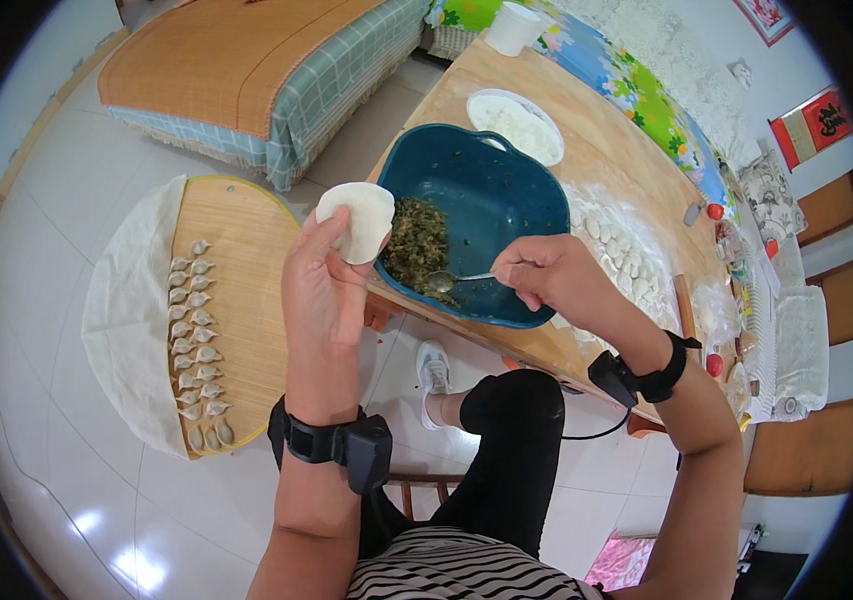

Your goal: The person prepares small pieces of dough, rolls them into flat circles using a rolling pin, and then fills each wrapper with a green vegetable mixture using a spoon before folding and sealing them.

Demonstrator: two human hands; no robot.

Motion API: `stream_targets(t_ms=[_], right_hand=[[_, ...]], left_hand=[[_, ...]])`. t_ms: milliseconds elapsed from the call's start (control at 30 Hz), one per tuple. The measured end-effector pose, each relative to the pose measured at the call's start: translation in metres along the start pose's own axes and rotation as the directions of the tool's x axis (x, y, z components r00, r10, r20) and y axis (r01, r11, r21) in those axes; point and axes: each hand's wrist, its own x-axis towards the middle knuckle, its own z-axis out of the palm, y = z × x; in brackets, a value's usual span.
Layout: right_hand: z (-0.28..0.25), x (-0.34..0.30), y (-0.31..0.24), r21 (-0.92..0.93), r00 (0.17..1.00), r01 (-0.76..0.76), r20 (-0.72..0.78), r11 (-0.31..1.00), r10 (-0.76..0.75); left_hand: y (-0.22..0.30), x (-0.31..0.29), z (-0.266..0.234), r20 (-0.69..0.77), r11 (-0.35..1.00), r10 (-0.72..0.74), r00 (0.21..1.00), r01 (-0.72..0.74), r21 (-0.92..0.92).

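Note:
A round, pale dumpling wrapper (364, 222) is held up in my left hand (321, 275), fingers closed on its lower edge, just left of a dark teal basin (506, 215). Inside the basin, dark green and brown minced filling (414, 238) is heaped along the left side. My right hand (544, 272) grips the handle of a metal spoon (443, 281) over the basin's near side. The spoon's bowl rests at the lower edge of the filling. No filling shows on the visible face of the wrapper.
Left of me, rows of folded dumplings (196, 330) lie on a round yellow board (246, 240), partly covered by white cloth (131, 310). On the wooden table (446, 90) are a plate of white flour (521, 125), floured dough pieces (611, 240) and a rolling pin (684, 305).

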Motion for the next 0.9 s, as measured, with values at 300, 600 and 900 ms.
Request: stream_targets(t_ms=[300, 600, 900], right_hand=[[0.002, -0.009, 0.002, -0.266, 0.988, 0.130, -0.042, 0.955, -0.146], [-0.010, -0.010, 0.009, -0.019, 1.000, -0.016, -0.024, 1.000, 0.016], [0.008, -0.015, 0.007, -0.116, 0.973, 0.226, -0.028, 0.967, -0.231]], left_hand=[[0.000, 0.000, 0.000, 0.021, 0.999, 0.010, 1.000, -0.011, 0.051], [0.001, 0.001, -0.006, 0.063, 1.000, -0.006, 0.998, 0.004, 0.030], [0.000, 0.002, -0.002, 0.024, 0.998, 0.010, 1.000, -0.012, 0.060]])
